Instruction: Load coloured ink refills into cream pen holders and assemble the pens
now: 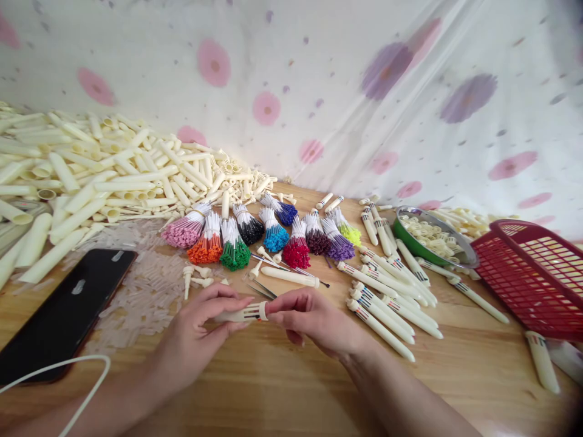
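Note:
My left hand (pixel 195 331) and my right hand (pixel 314 318) meet over the wooden table (pixel 282 382), both closed on one cream multi-colour pen (pixel 241 313) held level between them. The left fingers wrap its barrel; the right fingertips pinch its slotted end. Just beyond the hands lie a loose cream pen barrel (pixel 289 276), tweezers (pixel 262 290) and small cream caps (pixel 194 278). Behind those stand bundles of coloured refills (pixel 255 233) in pink, orange, green, black, blue, red, purple and yellow-green.
A big heap of cream barrels (pixel 91 176) fills the left. Several assembled pens (pixel 387 291) lie at the right, beside a green bowl of small parts (pixel 428 240) and a red basket (pixel 535 273). A black phone (pixel 64 312) with white cable lies at left on clear tubes (pixel 141 291).

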`<state>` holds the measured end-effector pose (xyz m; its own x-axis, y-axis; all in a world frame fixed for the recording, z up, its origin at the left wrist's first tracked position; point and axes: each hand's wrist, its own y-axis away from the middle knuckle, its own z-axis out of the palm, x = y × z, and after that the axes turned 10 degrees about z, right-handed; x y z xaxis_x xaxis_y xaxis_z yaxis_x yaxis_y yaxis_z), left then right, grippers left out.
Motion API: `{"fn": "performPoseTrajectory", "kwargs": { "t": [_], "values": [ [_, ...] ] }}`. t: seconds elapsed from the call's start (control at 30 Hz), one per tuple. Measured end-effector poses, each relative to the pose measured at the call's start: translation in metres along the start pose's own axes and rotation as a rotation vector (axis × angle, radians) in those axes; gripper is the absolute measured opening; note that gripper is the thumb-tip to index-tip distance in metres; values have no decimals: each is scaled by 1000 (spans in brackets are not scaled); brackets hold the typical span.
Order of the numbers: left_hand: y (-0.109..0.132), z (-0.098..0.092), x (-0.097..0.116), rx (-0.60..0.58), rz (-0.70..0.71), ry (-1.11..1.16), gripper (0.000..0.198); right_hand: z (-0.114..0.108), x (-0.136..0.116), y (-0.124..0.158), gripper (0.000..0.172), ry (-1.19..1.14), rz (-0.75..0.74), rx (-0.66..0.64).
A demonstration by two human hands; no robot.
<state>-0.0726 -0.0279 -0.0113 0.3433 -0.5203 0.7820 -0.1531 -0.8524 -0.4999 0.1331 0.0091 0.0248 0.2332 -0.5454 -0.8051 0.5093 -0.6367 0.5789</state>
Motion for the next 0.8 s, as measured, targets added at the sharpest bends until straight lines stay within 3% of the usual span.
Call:
{"fn": "performPoseTrajectory", "kwargs": {
  "t": [0.33,0.43,0.53,0.67,0.8],
  "values": [
    [-1,0,-7,-13,-78,-53,22,7,-1,3,40,115,-70,148],
    [-3,-1,-12,26,-103,-56,19,-2,-3,0,38,115,-162,204],
    [-3,-3,-17,7,-120,-25,15,-17,-8,-8,31,181,-310,366],
    [-8,-4,-15,-36,-150,7,15,-31,-28,-27,18,536,-442,617],
    [-20,-3,-6,-121,-235,38,19,-28,-56,-49,19,980,-351,785]
  ]
}}
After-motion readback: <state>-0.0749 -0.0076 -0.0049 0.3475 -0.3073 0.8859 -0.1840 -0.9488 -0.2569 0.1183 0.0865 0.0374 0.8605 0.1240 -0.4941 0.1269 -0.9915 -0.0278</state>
